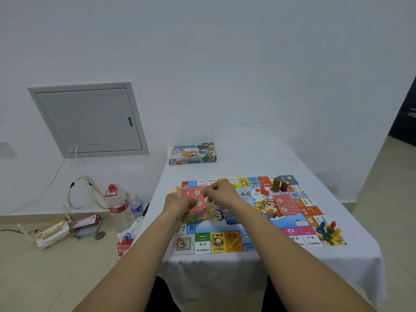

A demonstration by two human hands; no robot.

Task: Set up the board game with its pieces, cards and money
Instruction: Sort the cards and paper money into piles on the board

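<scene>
Left hand (180, 204) grips a fan of red notes (193, 198) above the game board's (225, 243) left half; right hand (221, 191) pinches the fan's upper edge. Right of both hands: red card stack (286, 204), pawns (327, 230) near the corner. Beyond: game box (192, 154) on bare tabletop (258, 154).

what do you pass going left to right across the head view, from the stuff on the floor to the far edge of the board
big water bottle → small bottle → left hand holding red cards → right hand → red card stack on the board → coloured pawns
</scene>
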